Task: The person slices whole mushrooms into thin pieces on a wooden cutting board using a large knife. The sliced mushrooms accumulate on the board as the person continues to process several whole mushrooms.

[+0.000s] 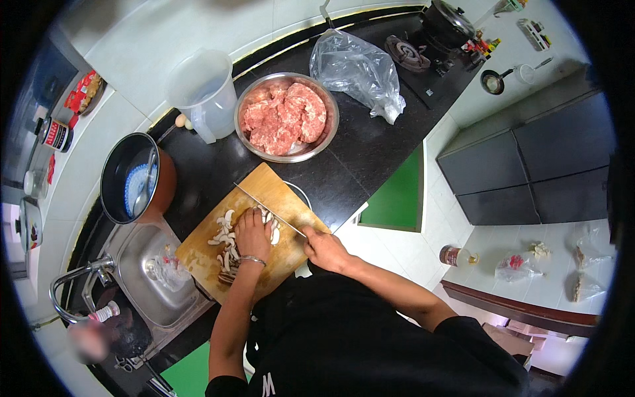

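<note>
A wooden cutting board lies at a slant before me, its left corner over the sink edge. Sliced mushrooms, pale with some brown edges, are spread on it, mostly left of my left hand. That hand presses down on mushroom pieces with fingers together; what lies under the palm is hidden. In my right hand is the handle of a kitchen knife. Its thin blade crosses the board diagonally, just beyond the left fingertips, with a few slices beside it.
Beyond the board stand a steel bowl of minced meat, a plastic jug and a clear plastic bag. To the left are a deep pot holding a ladle, and a steel sink with a faucet.
</note>
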`<state>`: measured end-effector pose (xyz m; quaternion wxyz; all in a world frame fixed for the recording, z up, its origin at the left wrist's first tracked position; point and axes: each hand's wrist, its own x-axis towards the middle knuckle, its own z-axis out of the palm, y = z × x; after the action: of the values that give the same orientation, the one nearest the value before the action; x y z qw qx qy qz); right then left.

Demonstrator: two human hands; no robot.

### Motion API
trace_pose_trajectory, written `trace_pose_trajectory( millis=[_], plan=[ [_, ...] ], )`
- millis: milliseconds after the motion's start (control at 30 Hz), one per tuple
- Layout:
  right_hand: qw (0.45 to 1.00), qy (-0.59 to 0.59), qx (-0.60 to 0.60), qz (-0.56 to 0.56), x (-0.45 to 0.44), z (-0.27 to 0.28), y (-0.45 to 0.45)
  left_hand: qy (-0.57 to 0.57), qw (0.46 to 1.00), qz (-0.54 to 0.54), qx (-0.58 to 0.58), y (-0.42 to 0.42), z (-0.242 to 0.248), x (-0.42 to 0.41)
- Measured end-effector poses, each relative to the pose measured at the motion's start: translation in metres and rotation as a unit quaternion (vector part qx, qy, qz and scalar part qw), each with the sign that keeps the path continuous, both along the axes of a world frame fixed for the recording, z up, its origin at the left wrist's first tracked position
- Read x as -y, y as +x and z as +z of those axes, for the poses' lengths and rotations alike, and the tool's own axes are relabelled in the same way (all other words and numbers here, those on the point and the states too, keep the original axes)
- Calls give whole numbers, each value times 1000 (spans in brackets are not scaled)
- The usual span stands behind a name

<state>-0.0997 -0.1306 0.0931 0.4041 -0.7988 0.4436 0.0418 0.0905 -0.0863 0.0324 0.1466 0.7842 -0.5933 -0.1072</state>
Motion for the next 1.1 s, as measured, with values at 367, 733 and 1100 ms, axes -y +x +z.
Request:
trace_pose_trajectory(
  millis=[367, 733, 1100],
  plan=[
    [1000, -1, 9, 6, 3, -6, -3, 11, 999, -23, -25, -5, 12, 5],
    [1000, -19, -1, 10, 7, 12, -7, -37, 998, -45, 11, 3, 5, -7],
    [999, -51, -2, 3, 4, 12, -6, -120, 990, -30, -62, 3, 4, -11]
  ],
)
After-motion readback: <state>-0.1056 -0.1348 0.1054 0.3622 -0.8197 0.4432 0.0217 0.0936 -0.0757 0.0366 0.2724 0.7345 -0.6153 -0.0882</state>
